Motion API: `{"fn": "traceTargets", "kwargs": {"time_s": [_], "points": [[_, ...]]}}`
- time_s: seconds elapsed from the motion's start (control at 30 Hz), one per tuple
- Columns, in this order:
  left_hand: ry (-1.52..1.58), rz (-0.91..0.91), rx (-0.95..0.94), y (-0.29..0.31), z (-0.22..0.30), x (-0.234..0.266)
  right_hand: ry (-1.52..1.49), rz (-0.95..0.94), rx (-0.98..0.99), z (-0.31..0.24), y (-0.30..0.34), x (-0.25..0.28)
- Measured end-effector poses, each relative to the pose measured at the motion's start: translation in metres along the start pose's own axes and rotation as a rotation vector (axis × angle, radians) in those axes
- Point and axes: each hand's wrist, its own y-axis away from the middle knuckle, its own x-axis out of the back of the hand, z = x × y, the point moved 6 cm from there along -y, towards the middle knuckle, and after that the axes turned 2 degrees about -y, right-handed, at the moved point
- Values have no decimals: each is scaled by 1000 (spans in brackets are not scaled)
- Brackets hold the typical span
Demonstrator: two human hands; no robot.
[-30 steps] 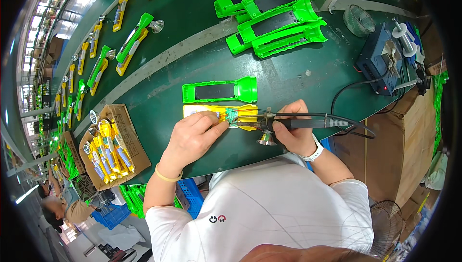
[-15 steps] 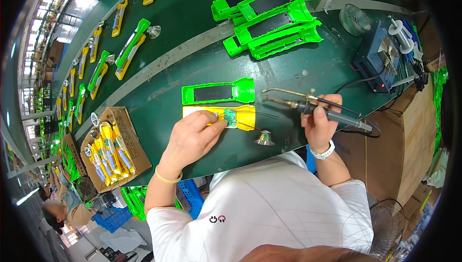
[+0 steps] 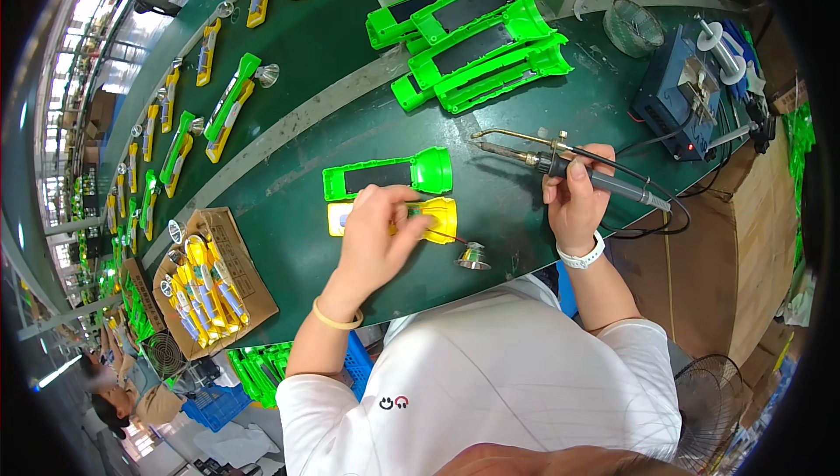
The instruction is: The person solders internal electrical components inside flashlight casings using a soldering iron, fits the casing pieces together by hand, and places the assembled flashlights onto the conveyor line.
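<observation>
A yellow flashlight shell half (image 3: 444, 213) lies on the green bench, and my left hand (image 3: 374, 235) is over it with fingers curled together. Those fingers cover the shell's circuit board, and whatever they pinch is hidden. A thin wire runs from the shell to a silver reflector (image 3: 473, 255) beside it. Just beyond lies a green shell half (image 3: 431, 170) with a black panel, close to my left fingertips. My right hand (image 3: 577, 200) is closed round a soldering iron (image 3: 604, 180) with a thin metal tube along it. Its tip points left, apart from the shells.
Several green shells (image 3: 490, 47) are piled at the back. A blue soldering station (image 3: 678, 104), a solder spool (image 3: 722, 52) and a mesh cup (image 3: 633, 28) stand at the right. A cardboard box (image 3: 254, 288) of yellow assemblies is at the left. More assemblies (image 3: 229, 108) line the far bench.
My left hand has shifted over the circuit board, its index finger reaching toward the green shell. The wires that stuck out to the right no longer show there. The soldering iron stays in my right hand.
</observation>
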Motion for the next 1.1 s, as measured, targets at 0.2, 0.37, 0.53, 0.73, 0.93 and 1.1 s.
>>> {"fn": "traceTargets", "kwargs": {"time_s": [0.2,0.37,0.53,0.73,0.93,1.1], "points": [[-251,83,-273,9,-1,-13,21,-21,-50,-1,0,-3],[-263,217,-170,-5,-12,13,17,-118,-135,1,5,-8],[-222,3,-108,-16,-19,4,109,-302,-191,8,12,-20],[-337,-62,-130,-19,-11,3,509,-479,-104,14,9,-27],[-416,-136,-121,-23,-11,-1,653,-603,-132,2,-5,-49],[-419,-98,-99,-24,-10,-3,590,-662,-237,13,-12,-58]]}}
